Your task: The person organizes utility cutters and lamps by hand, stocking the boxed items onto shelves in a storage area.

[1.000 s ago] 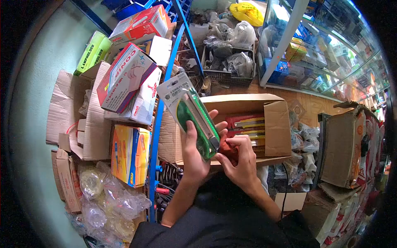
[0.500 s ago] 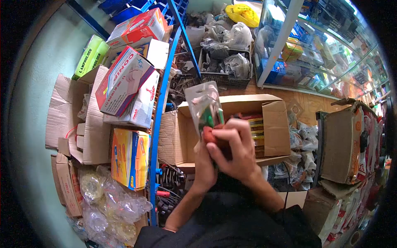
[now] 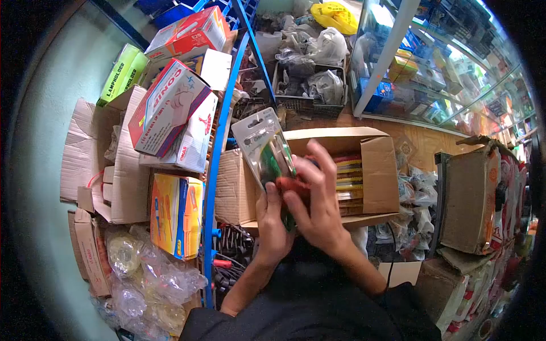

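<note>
A green cutter (image 3: 274, 165) sits sealed in a clear pack (image 3: 256, 133) with a grey card top. The pack rises leftward out of the left hand (image 3: 272, 224), which holds its lower end. The right hand (image 3: 319, 211) presses a red piece (image 3: 291, 184) against its face.

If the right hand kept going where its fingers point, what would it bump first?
Likely the open cardboard box behind. The right hand points up and away over the packaged knife. Depth is unclear.
</note>
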The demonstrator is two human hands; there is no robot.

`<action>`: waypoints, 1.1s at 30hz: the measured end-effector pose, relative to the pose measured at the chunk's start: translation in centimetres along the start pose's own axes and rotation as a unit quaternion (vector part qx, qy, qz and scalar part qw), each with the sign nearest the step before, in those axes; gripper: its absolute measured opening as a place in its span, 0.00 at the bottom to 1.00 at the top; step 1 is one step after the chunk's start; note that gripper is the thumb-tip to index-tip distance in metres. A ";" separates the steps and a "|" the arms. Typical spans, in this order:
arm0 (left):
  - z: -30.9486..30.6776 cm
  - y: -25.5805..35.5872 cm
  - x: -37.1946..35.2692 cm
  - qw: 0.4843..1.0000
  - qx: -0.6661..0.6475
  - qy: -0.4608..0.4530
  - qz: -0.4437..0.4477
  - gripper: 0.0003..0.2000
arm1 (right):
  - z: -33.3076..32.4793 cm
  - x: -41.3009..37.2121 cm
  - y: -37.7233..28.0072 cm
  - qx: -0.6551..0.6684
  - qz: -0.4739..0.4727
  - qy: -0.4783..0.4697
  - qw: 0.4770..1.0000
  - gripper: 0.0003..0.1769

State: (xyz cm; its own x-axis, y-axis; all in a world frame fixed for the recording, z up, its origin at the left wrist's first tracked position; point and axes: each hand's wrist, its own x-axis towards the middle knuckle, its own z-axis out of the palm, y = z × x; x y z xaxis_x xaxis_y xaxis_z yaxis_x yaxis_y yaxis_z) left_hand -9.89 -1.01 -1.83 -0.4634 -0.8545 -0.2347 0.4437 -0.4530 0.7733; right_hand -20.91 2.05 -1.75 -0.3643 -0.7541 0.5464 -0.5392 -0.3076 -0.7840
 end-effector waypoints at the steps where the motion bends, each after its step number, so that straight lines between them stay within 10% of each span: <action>1: 0.0 -0.2 -0.6 1.000 0.021 0.003 -0.015 0.27 | 0.0 1.2 -0.4 0.027 0.018 0.042 0.999 0.31; 18: -0.6 1.4 2.3 0.984 -0.035 0.117 0.126 0.29 | -0.2 -5.8 -1.8 0.024 0.089 -0.119 0.989 0.26; 25: -3.1 4.1 1.0 0.901 0.433 0.021 0.002 0.13 | -5.8 -4.6 0.4 0.019 0.189 0.006 0.982 0.22; 33: -6.5 0.7 5.8 0.911 0.400 -0.083 0.064 0.13 | -7.5 -4.4 2.9 -0.068 0.229 0.023 0.971 0.21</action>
State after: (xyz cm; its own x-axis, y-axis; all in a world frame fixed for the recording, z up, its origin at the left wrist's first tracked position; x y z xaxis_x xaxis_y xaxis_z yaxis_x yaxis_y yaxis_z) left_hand -7.33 -7.90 -6.48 -0.5868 -0.8066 -0.0711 -0.1667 0.0344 0.9854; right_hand -26.59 8.86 -4.23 -0.6211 -0.7665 0.1636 -0.4065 0.1366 -0.9034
